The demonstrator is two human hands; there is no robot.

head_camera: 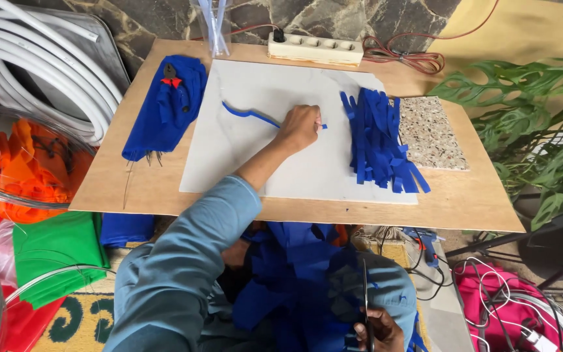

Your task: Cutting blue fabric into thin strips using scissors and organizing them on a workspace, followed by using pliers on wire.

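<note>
Pinching a thin blue felt strip (250,115), left hand (299,128) over smooth white slab (242,156).

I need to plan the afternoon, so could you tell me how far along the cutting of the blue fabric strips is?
A sizeable pile of cut blue strips already lies on the white board. In hand: the left hand lays one more strip on the board, while the right hand holds scissors over blue fabric in the lap. Left: that lap fabric and the folded blue cloth look uncut.
</note>
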